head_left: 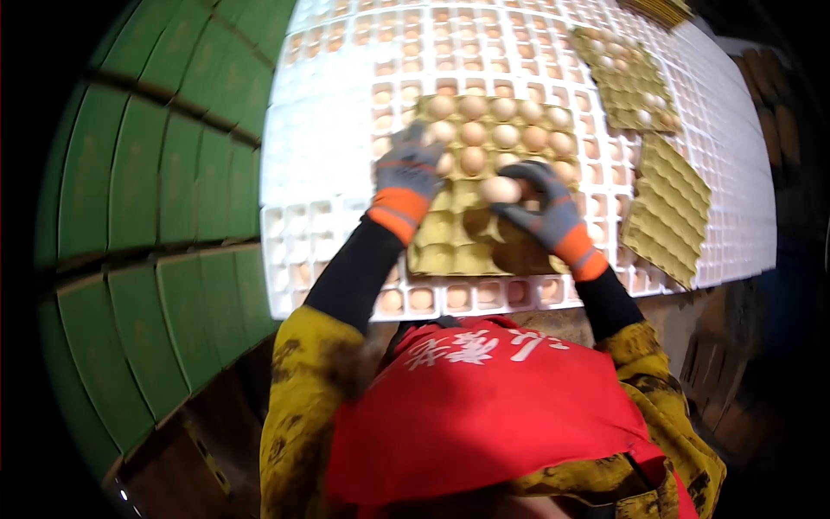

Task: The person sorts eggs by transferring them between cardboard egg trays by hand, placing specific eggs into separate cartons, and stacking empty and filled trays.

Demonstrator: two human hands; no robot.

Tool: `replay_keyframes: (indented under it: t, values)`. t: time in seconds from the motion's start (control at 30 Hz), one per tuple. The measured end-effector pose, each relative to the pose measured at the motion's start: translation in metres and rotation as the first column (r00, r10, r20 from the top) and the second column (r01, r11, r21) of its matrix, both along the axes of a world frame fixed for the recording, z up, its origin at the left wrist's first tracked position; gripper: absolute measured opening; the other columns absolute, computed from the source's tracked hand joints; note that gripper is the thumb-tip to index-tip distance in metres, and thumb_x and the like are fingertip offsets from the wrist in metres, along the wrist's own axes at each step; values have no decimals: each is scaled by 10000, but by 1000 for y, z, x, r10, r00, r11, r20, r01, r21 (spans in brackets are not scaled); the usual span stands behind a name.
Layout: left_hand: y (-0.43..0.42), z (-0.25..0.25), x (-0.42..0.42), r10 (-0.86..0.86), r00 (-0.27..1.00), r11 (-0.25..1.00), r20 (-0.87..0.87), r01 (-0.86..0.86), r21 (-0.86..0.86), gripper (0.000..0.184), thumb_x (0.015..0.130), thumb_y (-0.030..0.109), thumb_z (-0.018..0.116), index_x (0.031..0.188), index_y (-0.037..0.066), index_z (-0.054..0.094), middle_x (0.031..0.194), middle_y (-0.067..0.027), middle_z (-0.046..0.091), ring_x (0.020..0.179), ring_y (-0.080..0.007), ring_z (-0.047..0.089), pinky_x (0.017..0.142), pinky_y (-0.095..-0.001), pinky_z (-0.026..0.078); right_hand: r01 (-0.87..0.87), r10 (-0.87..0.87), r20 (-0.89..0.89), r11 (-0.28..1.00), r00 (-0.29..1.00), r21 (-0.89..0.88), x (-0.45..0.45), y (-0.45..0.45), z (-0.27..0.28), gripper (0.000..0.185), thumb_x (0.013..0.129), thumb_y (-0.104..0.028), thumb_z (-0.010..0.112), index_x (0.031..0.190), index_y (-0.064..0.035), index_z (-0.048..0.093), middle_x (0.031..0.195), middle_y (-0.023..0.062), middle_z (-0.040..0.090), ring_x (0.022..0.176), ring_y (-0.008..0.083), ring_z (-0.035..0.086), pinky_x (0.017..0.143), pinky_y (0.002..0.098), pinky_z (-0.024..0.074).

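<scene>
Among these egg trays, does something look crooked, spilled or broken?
Yes: at the right, an empty-looking yellow tray and a part-filled tray beyond it lie askew to the straight-rowed white trays. The eggs show no clear break; blur may hide cracks.

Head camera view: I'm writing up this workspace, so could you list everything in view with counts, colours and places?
Middle tray: one, yellow, centre
Tray eggs: at least a dozen, pale to brown, middle tray's far rows
Held egg: one, pale, over middle tray
White trays: several, white, across the upper view
Compartment eggs: many, pale brown, in white trays
Upper-right tray: one, yellow, holding several pale eggs
Lower-right tray: one, yellow, right
Green boxes: many, green, left
Brown shapes: several, brown, far right, unclear
Apron: one, red with white characters, bottom centre
Sleeves: two, yellow with dark markings, bottom
Left hand: one, grey-orange glove, middle tray's left side
Right hand: one, grey-orange glove, gripping held egg
</scene>
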State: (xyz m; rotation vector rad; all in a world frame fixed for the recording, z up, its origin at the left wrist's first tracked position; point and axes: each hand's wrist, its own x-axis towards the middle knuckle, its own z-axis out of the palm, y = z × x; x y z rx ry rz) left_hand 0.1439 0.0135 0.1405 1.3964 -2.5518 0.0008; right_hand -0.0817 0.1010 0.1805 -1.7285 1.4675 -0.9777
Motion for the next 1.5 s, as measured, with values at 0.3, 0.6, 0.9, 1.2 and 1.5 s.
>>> replay_keyframes:
  t: [0.3, 0.6, 0.9, 1.2, 1.5]
  values:
    - [131, 28, 161, 456, 695, 890, -556, -368, 270, 523, 708, 65, 818, 1201, 63, 644, 1197, -163, 551, 1084, -316, 588, 911, -391, 509, -302, 278, 216, 950, 936, 85, 126, 25, 20, 483, 741, -116, 785, 1181, -37, 603, 1172, 115, 575, 1061, 232, 583, 925, 354, 477]
    - [218, -34, 266, 783, 609, 622, -129, -767, 157, 533, 755, 193, 778, 1262, 177, 615, 1336, -231, 442, 1151, -414, 532, 912, -445, 501, -402, 433, -152, 894, 888, 198, 275, -1, -57, 501, 752, -399, 752, 1177, -163, 630, 1253, 127, 541, 1051, 333, 617, 880, 418, 522]
    - [223, -60, 266, 793, 559, 595, -243, -797, 106, 607, 796, 139, 727, 1366, 251, 549, 1375, -227, 413, 1209, -422, 488, 943, -461, 478, -387, 390, -534, 914, 750, 124, 346, -17, -60, 483, 808, -326, 704, 1263, -222, 580, 1345, 171, 486, 1064, 361, 617, 866, 415, 528]
    - [232, -62, 260, 694, 380, 591, -611, -785, 184, 484, 835, 79, 675, 1306, 166, 609, 1378, -184, 399, 1223, -368, 482, 986, -430, 451, -337, 349, -124, 935, 929, 106, 326, -16, -92, 362, 885, -233, 616, 1243, -187, 624, 1255, 131, 570, 1056, 345, 613, 905, 389, 508]
    - [151, -59, 262, 779, 596, 627, -196, -736, 255, 454, 851, 160, 644, 1303, 192, 607, 1380, -195, 470, 1200, -365, 534, 939, -424, 490, -239, -16, 507, 869, 862, 433, 280, -26, -87, 402, 913, -150, 608, 1301, -57, 559, 1023, 39, 616, 860, 137, 576, 800, 256, 492]
